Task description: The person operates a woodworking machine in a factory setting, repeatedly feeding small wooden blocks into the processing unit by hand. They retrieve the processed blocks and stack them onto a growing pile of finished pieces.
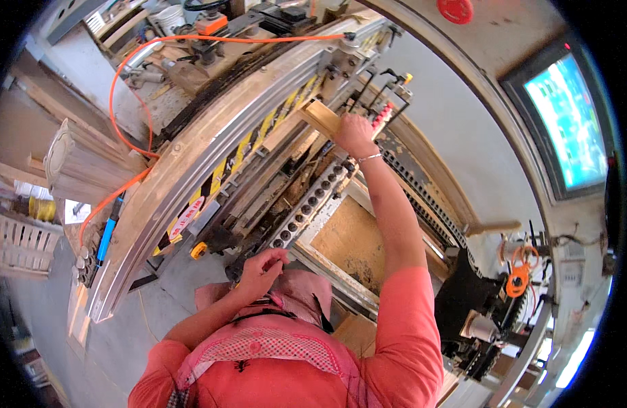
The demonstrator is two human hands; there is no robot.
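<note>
My right arm reaches out over a woodworking machine, and my right hand [356, 134] is closed around the end of a light wooden block [319, 115]. Below that hand runs a pale rail with a row of round black knobs [311, 202]. Red-tipped parts [382, 114] and black clamp levers [395, 88] stand just beyond the hand. Close to my body, my left hand [261, 274] is curled shut in front of the apron [279, 343]. Whatever its fingers may hold is hidden.
A long metal-and-wood beam [211, 129] with yellow-black striping curves along the left. An orange hose [191, 37] loops over it. A lit screen [565, 122] and a red button [455, 9] sit at the right. Chain-like black tracks [422, 197] run beside a wooden panel [351, 238].
</note>
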